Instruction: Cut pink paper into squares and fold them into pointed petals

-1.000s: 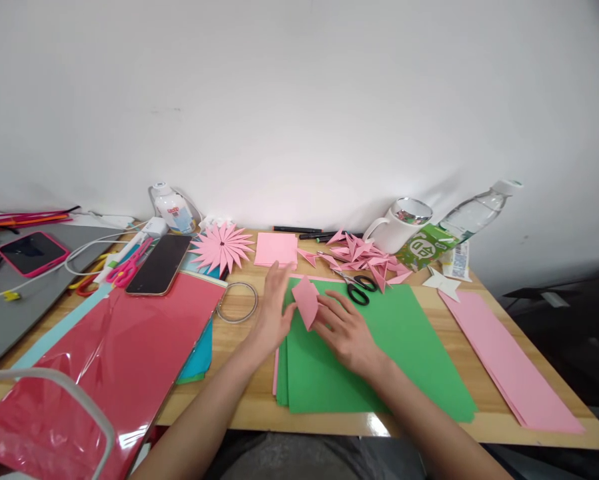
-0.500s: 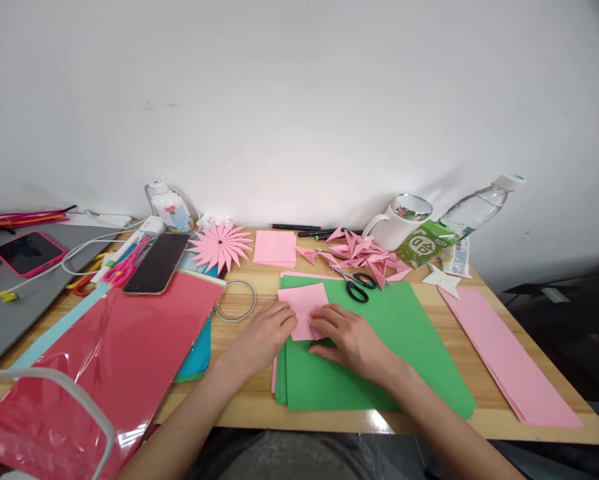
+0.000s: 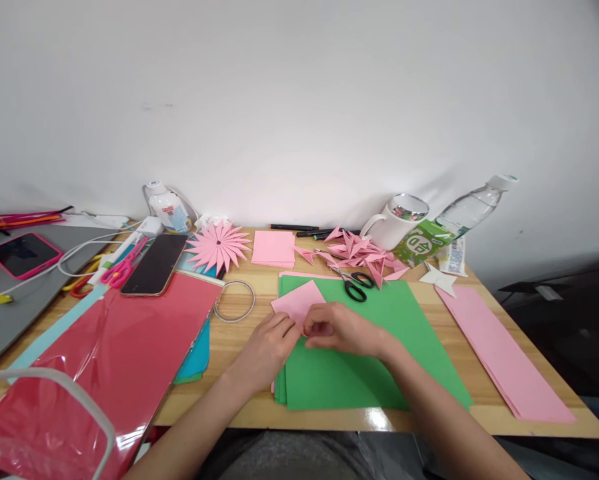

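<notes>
A small square of pink paper (image 3: 299, 301) lies turned at an angle on a stack of green paper (image 3: 349, 380). My left hand (image 3: 277, 339) grips its near left edge, fingers curled together. With thumb and fingers bent, my right hand (image 3: 337, 327) pinches the near right edge, and hides part of the sheet. Black-handled scissors (image 3: 355, 287) rest on the green stack just beyond my right hand. Behind the square is a pile of pink square sheets (image 3: 273, 248). A pink pointed paper rosette (image 3: 219, 243) sits to its left, and folded pink pieces (image 3: 359, 251) are heaped to its right.
Along the wall stand a white mug (image 3: 397, 220), a green box (image 3: 422, 243), a water bottle (image 3: 474, 207) and a white bottle (image 3: 168, 207). Pink strips (image 3: 504, 353) lie right. A phone (image 3: 155, 265), red paper (image 3: 124, 340) and a tape ring (image 3: 234, 301) are left.
The pink square has turned anticlockwise under my hands. My right hand has curled its fingers in closer to the near edge, and my left hand has shifted slightly toward me.
</notes>
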{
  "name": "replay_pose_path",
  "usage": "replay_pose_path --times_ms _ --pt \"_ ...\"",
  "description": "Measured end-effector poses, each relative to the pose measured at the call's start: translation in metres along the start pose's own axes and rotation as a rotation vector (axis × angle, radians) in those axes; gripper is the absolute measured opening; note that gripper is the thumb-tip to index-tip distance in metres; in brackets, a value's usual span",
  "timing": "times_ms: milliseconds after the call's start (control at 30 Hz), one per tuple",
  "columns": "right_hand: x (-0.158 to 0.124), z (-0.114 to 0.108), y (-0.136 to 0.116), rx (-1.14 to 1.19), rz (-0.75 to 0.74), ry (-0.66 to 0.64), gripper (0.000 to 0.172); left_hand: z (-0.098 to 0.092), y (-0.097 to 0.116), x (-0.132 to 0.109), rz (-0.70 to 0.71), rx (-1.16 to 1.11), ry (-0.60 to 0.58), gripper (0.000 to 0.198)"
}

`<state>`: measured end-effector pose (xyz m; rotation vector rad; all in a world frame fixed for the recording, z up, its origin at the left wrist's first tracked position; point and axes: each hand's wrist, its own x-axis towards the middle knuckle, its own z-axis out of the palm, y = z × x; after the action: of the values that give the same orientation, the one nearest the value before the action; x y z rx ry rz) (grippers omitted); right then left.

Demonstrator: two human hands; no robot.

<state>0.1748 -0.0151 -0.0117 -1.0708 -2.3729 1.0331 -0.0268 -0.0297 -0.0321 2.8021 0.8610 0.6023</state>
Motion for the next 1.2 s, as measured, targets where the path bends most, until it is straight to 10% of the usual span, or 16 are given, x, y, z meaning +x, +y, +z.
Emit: replay_pose_path --times_ms 333,1200 --pt "0.009 0.004 0.029 0.39 0.102 0.01 0.027 0.0 0.012 -0.009 0.049 0.088 0.253 0.031" --pt "0.011 0.016 0.028 0.238 0.058 0.367 0.015 0.018 0.021 -0.014 0.039 0.076 0.128 0.029"
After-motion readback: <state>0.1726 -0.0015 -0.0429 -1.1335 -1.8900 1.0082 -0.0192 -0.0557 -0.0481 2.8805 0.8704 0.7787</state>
